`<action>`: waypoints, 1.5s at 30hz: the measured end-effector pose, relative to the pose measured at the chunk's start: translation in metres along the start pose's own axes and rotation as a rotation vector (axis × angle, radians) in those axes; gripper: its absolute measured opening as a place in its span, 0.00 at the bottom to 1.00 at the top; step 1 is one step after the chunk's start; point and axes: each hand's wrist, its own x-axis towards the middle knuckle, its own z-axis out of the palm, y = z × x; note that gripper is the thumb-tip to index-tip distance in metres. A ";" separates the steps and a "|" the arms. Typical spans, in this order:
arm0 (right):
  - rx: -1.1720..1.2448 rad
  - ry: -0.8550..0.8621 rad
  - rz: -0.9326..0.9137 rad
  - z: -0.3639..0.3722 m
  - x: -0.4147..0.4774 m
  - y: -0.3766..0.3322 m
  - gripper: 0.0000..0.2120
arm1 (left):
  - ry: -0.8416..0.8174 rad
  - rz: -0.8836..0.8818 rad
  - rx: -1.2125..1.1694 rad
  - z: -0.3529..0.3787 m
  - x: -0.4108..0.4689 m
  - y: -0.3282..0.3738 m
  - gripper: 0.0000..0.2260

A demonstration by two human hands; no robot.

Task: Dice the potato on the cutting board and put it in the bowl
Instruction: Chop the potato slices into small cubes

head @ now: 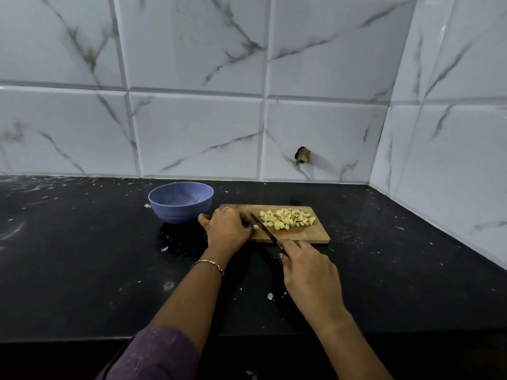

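Gripping knife [263, 227] in our right hand [307, 267]; left hand [227, 229] pins bit [255, 227] under curled fingers; dice [288, 219] just beyond right hand.

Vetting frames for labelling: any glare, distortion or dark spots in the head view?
Head view: wide-angle lens bows the tile lines on the wall; light is dim and bluish; knife handle under the right hand melts into the black counter; diced potato reads sharp.
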 end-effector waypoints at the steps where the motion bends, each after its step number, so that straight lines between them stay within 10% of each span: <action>1: 0.009 -0.005 -0.006 0.000 0.000 0.000 0.16 | 0.002 -0.001 -0.001 0.000 0.000 0.000 0.09; 27: -0.021 0.001 -0.018 0.002 0.001 0.002 0.15 | -0.005 -0.076 -0.241 -0.005 0.007 -0.006 0.07; 45: -0.031 0.001 0.092 -0.001 0.001 0.001 0.14 | -0.185 0.058 0.020 -0.031 -0.014 -0.019 0.13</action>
